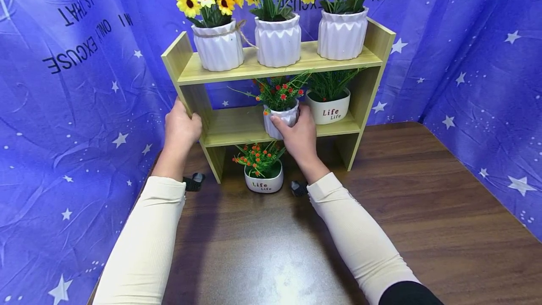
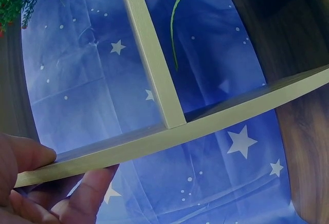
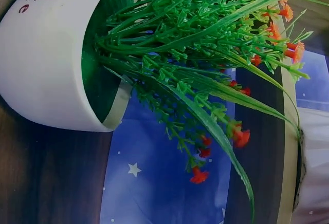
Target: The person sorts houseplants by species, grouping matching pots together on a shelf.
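A light wooden shelf (image 1: 237,124) stands on the table. My left hand (image 1: 179,128) grips its left side panel; in the left wrist view the thumb and fingers pinch the panel's edge (image 2: 144,142). On the middle level, my right hand (image 1: 299,132) holds a white ribbed flowerpot (image 1: 274,128) with red flowers and green leaves, thumb across its front. Right of that pot sits a white oval planter (image 1: 332,107) lettered "Life". Below, a similar white planter (image 1: 264,184) with orange-red flowers rests on the table; its plant (image 3: 175,54) fills much of the right wrist view.
Along the top board stand three white pots (image 1: 219,47) of yellow sunflowers. Blue star-printed cloth (image 1: 76,131) hangs behind and at both sides. The brown wooden table (image 1: 402,192) stretches to the front and right.
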Demonstrator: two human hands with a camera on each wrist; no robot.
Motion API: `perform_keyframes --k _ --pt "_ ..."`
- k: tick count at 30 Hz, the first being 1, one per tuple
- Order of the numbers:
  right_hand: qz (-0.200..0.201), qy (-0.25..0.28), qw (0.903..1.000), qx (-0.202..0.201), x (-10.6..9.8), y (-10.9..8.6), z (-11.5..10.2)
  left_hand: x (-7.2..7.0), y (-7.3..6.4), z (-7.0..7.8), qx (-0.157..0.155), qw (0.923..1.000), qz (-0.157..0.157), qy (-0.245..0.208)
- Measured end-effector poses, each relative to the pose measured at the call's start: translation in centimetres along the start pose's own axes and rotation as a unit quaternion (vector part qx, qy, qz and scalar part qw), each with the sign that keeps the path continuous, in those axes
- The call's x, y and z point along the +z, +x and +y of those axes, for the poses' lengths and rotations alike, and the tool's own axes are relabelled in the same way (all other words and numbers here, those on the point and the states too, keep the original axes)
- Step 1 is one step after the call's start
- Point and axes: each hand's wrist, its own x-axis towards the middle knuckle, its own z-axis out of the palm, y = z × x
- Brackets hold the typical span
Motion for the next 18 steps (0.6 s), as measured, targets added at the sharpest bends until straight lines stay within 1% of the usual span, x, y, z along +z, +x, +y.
perform_keyframes --k 11,18 --pt "-0.002 -0.026 0.9996 0.001 0.6 0.8 0.0 0.2 0.0 -0.2 -0.004 1.0000 0.000 0.001" --pt "-0.015 -0.043 0.9989 0.012 0.8 1.5 0.0 0.3 0.1 -0.4 -0.004 1.0000 0.000 -0.003"
